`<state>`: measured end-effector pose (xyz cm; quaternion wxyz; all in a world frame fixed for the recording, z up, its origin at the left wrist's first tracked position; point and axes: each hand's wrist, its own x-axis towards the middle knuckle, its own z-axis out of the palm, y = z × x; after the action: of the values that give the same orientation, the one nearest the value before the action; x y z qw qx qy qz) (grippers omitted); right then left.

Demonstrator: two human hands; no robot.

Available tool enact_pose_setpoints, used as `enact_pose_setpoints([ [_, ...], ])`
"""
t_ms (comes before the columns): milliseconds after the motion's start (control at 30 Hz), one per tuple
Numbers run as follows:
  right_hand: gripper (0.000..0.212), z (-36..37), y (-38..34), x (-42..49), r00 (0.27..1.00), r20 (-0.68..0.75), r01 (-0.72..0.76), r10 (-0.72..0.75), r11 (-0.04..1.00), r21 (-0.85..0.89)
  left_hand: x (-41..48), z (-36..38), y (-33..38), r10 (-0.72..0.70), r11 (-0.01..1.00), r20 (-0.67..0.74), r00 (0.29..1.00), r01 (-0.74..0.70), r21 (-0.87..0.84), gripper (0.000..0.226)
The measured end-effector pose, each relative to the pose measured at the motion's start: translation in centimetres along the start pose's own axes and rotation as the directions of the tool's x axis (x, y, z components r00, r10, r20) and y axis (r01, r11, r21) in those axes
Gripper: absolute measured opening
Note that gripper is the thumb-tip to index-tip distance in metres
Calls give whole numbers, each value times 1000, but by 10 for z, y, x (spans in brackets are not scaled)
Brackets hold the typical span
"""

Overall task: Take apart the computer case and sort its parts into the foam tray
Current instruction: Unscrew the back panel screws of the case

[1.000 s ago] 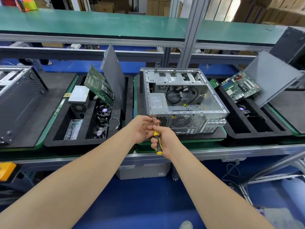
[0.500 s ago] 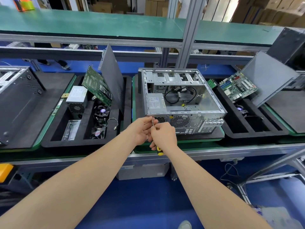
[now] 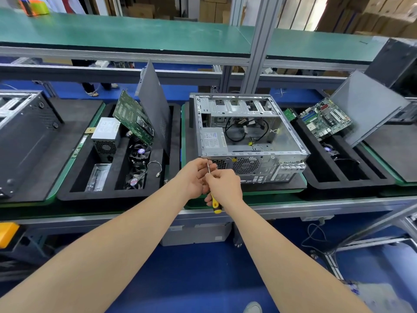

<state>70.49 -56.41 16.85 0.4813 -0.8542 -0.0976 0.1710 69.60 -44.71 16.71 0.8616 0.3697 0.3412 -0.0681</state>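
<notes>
Metal-framed bench, green boards side by side on it, black foam trays atop them

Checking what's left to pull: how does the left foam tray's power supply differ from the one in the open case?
The tray power supply sits in the foam tray; the case power supply is inside the computer case. The tray one shows its fan grille; the case one only its labelled top. Both are grey boxes.

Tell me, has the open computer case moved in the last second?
No. The computer case sits in the same spot on its black foam mat, below the grey upright post.
</notes>
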Motion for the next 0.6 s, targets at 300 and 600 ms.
enact_pose_setpoints([
  [300,30,-2,0,-2,1000,4,-9,9,1000,27,-2,3,0,-15,1000,-6,1000,15,9,14],
  [600,37,2,-8,1,835,518,-550,187,292,782,-2,-2,4,-61,998,11,998,61,-13,17],
])
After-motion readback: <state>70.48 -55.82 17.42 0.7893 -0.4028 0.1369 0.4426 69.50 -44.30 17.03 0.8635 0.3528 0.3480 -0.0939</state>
